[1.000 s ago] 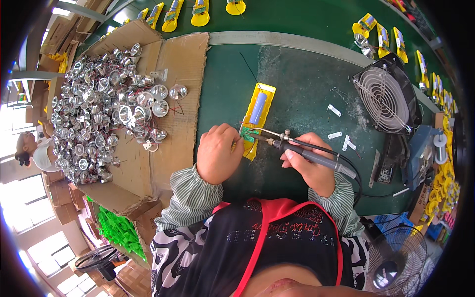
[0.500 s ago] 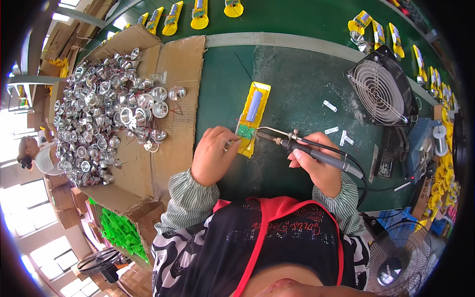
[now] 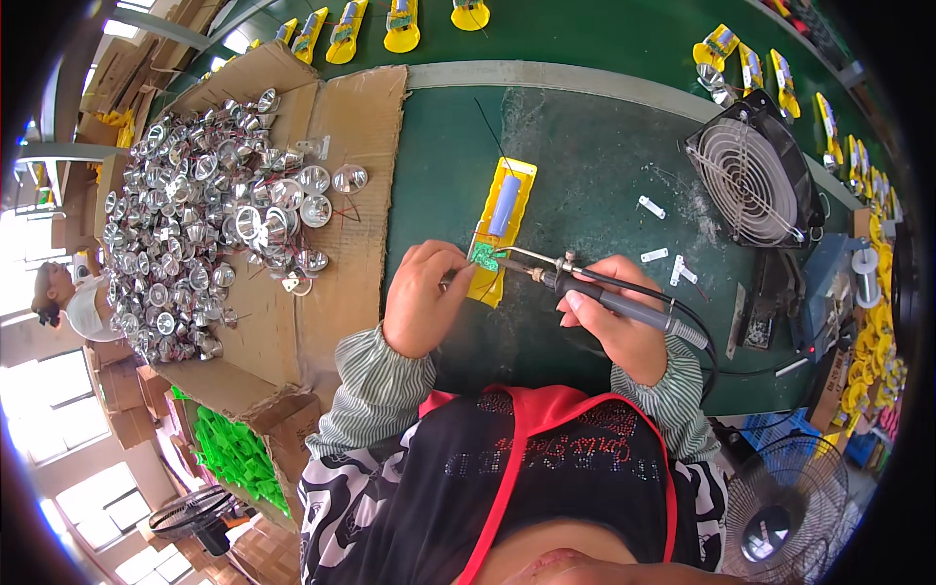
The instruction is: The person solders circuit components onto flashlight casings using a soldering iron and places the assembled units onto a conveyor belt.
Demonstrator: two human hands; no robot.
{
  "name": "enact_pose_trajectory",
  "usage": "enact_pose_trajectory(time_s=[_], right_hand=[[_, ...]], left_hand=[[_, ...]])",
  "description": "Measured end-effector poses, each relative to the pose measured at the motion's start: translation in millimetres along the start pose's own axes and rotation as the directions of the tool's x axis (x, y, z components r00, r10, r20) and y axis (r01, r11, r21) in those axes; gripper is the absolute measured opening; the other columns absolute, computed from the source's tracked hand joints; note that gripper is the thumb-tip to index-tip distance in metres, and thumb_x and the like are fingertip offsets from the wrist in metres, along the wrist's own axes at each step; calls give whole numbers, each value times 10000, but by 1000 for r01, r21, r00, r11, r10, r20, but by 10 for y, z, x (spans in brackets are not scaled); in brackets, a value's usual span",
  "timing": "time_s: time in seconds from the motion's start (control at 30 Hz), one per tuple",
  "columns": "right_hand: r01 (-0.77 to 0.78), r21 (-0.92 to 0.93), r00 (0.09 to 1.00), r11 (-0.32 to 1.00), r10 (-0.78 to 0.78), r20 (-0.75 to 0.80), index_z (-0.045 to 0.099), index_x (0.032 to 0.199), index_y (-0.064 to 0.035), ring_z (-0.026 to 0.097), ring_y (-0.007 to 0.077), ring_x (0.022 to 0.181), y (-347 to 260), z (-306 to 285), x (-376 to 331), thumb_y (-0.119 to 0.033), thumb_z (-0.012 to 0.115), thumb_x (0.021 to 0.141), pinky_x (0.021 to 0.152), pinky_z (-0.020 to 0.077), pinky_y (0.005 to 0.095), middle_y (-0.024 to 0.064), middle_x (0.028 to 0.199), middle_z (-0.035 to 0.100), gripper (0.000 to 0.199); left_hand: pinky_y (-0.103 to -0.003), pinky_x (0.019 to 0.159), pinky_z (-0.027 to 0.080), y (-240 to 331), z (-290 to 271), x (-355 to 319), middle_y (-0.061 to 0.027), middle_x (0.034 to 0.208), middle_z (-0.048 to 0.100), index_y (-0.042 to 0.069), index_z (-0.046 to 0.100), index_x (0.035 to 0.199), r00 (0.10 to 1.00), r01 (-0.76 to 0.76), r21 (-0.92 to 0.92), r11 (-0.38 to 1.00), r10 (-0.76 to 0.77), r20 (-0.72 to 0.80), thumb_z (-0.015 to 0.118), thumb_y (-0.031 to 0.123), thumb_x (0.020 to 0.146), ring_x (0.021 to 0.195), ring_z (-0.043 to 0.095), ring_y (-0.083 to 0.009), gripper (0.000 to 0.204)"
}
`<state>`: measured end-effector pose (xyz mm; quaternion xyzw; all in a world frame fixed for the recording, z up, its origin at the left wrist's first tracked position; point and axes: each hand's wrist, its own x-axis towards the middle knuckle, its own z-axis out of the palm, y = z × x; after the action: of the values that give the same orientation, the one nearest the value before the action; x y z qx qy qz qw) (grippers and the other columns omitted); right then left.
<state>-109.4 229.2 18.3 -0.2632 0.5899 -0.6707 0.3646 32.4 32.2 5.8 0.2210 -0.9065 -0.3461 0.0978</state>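
Right hand is wrapped shut around the grip of a soldering iron, fingers curled over the dark handle, thumb on top; the metal tip runs left and lands on the small green circuit board at the near end of the yellow housing. Left hand sits just left of that housing, fingers bunched and pinched together at the board's left edge; something thin pokes out of the pinch toward the board, too small to tell whether it is wire or solder. The housing lies flat on the green mat, long axis running away from the person, with a blue cylindrical cell seated in its upper half and a thin black wire trailing off its far end. The iron's black cord loops right of the housing, past the right wrist. Far right of the housing stands a black box fan with a round wire grille, tilted back; between fan and housing lie a few small white strips. Left of the housing is an opened cardboard box, flap lying on the mat, heaped with shiny silver reflector cups. More yellow housings sit in a row beyond the mat's far edge.
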Motion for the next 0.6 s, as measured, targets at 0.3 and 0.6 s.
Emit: enact_pose_trajectory(time_s=[0.3, 0.6], right_hand=[[-71, -11, 997, 997, 72, 37, 507, 946, 52, 642, 152, 665, 16, -16, 36, 9, 576, 838, 599, 541, 259, 152, 798, 646, 135], [-71, -26, 997, 997, 72, 22, 507, 951, 47, 644, 160, 655, 38, -22, 47, 13, 575, 836, 595, 545, 261, 153, 794, 645, 138]], left_hand=[[-365, 742, 446, 87, 46, 25, -106, 913, 591, 5, 624, 794, 999, -35, 103, 994, 39, -37, 659, 79, 767, 842, 538, -289, 87], [-371, 748, 446, 98, 56, 45, -105, 896, 591, 10, 619, 773, 999, -26, 126, 992, 31, -40, 663, 80, 754, 845, 540, -293, 85]])
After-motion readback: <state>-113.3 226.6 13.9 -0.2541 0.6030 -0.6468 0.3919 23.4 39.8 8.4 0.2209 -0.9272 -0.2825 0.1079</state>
